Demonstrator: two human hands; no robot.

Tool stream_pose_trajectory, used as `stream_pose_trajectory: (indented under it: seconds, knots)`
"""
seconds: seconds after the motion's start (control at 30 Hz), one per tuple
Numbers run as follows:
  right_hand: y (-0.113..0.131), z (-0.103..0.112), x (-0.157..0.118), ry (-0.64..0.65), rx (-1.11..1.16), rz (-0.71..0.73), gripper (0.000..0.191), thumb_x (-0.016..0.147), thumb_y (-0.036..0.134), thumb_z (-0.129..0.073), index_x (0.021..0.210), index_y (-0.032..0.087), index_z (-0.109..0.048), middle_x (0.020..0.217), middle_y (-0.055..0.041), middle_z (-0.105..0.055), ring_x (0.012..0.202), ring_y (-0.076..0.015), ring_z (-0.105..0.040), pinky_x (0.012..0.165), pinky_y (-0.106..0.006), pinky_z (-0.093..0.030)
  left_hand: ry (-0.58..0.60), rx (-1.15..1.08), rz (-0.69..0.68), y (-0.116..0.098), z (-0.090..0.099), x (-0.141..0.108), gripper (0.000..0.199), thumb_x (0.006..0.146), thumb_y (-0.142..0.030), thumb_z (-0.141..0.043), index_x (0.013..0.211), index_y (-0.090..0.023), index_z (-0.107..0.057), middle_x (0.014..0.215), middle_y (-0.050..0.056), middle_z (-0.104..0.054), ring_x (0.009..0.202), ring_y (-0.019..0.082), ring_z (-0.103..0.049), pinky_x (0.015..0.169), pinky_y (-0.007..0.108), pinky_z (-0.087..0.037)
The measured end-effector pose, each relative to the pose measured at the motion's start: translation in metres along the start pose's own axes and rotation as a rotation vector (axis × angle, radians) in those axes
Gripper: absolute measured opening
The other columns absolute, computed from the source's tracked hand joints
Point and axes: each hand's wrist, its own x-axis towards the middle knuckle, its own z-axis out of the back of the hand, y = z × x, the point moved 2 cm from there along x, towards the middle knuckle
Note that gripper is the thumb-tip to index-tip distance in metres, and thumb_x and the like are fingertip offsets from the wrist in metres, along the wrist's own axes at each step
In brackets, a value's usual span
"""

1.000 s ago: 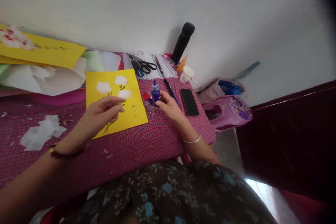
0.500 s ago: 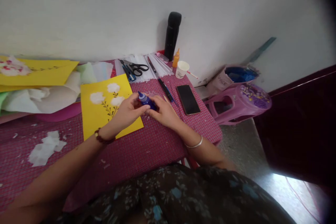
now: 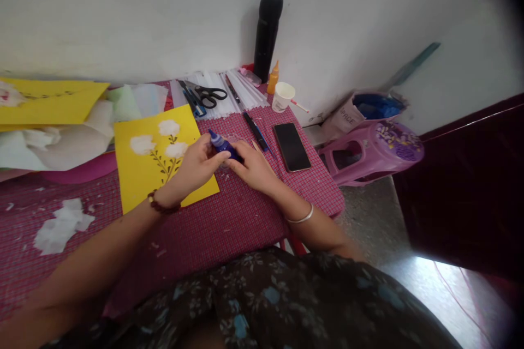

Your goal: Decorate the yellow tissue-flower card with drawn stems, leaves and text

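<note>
A small blue bottle with a pointed nozzle (image 3: 221,144) is held between my two hands, its tip toward the upper left. My left hand (image 3: 197,166) grips it near the nozzle end. Around its lower body my right hand (image 3: 252,167) is closed. Beneath my left hand and forearm lies a yellow sheet (image 3: 131,174) with white puffy flowers (image 3: 142,144) and dark painted stems with leaves. Parts of the bottle are hidden by my fingers.
Right of my hands lies a phone (image 3: 292,147), with a paper cup (image 3: 283,97), an orange bottle (image 3: 273,78) and a black flask (image 3: 267,38) behind. Scissors (image 3: 208,95) rest on white strips. Torn white tissue (image 3: 63,226) lies left; a pink stool (image 3: 368,155) stands right.
The view has shifted slightly, so the table items appear a little further up and left. Both hands still hold the blue bottle in nearly the same pose.
</note>
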Motion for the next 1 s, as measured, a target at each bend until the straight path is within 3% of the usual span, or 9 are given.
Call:
stream_pose_trajectory:
  seconds: [0.17, 0.33, 0.5, 0.7, 0.8, 0.9, 1.0]
  knots:
    - [-0.001, 0.0, 0.001, 0.009, 0.05, -0.056, 0.025, 0.094, 0.036, -0.06, 0.113, 0.02, -0.06, 0.11, -0.0071, -0.068, 0.101, -0.0205, -0.061, 0.092, -0.038, -0.048, 0.031, 0.007, -0.042, -0.002, 0.002, 0.005, 0.019, 0.082, -0.031, -0.067, 0.093, -0.02, -0.058, 0.085, 0.003, -0.065, 0.081, 0.019, -0.06, 0.074, 0.035, -0.052]
    - [-0.002, -0.003, -0.001, 0.002, 0.062, -0.096, 0.024, 0.092, 0.036, -0.061, 0.112, 0.022, -0.06, 0.104, -0.0051, -0.068, 0.093, -0.0202, -0.06, 0.087, -0.037, -0.049, 0.055, 0.071, -0.041, -0.01, 0.003, 0.007, 0.018, 0.08, -0.033, -0.066, 0.08, -0.02, -0.053, 0.076, 0.0, -0.057, 0.07, 0.016, -0.053, 0.063, 0.03, -0.044]
    - [-0.011, -0.008, -0.001, -0.06, 0.053, -0.086, 0.025, 0.094, 0.04, -0.058, 0.109, 0.02, -0.062, 0.101, -0.0066, -0.069, 0.094, -0.022, -0.06, 0.084, -0.037, -0.05, -0.009, 0.162, -0.073, -0.019, 0.002, 0.008, 0.024, 0.078, -0.033, -0.064, 0.072, -0.022, -0.045, 0.071, -0.001, -0.05, 0.065, 0.015, -0.046, 0.06, 0.03, -0.036]
    - [-0.004, -0.008, 0.003, -0.06, -0.029, -0.01, 0.036, 0.087, 0.033, -0.064, 0.122, 0.025, -0.061, 0.115, -0.0075, -0.069, 0.107, -0.0244, -0.063, 0.096, -0.04, -0.05, 0.0, 0.228, -0.146, -0.019, 0.002, 0.003, 0.019, 0.081, -0.033, -0.062, 0.075, -0.021, -0.047, 0.079, 0.002, -0.053, 0.073, 0.019, -0.051, 0.069, 0.034, -0.043]
    - [0.004, -0.011, 0.003, -0.104, -0.037, -0.073, 0.038, 0.085, 0.028, -0.063, 0.123, 0.024, -0.058, 0.117, -0.0094, -0.069, 0.11, -0.0252, -0.064, 0.098, -0.043, -0.051, -0.017, 0.205, -0.14, -0.018, -0.001, -0.001, 0.014, 0.084, -0.032, -0.059, 0.087, -0.019, -0.055, 0.093, 0.006, -0.061, 0.086, 0.023, -0.058, 0.081, 0.04, -0.049]
    - [0.004, -0.013, 0.002, -0.165, 0.059, -0.153, 0.043, 0.086, 0.034, -0.064, 0.127, 0.025, -0.052, 0.119, -0.01, -0.069, 0.108, -0.0242, -0.066, 0.096, -0.042, -0.054, -0.029, 0.032, -0.084, -0.018, -0.002, -0.008, 0.035, 0.088, -0.034, -0.058, 0.119, -0.019, -0.056, 0.11, 0.011, -0.067, 0.098, 0.024, -0.064, 0.09, 0.044, -0.052]
    - [-0.004, -0.004, 0.002, -0.231, 0.214, -0.242, 0.043, 0.085, 0.042, -0.065, 0.121, 0.024, -0.051, 0.108, -0.0073, -0.07, 0.088, -0.0206, -0.069, 0.079, -0.037, -0.059, -0.001, -0.081, -0.043, -0.014, 0.006, -0.019, 0.05, 0.089, -0.04, -0.057, 0.134, -0.02, -0.049, 0.109, 0.011, -0.069, 0.093, 0.023, -0.068, 0.084, 0.041, -0.056]
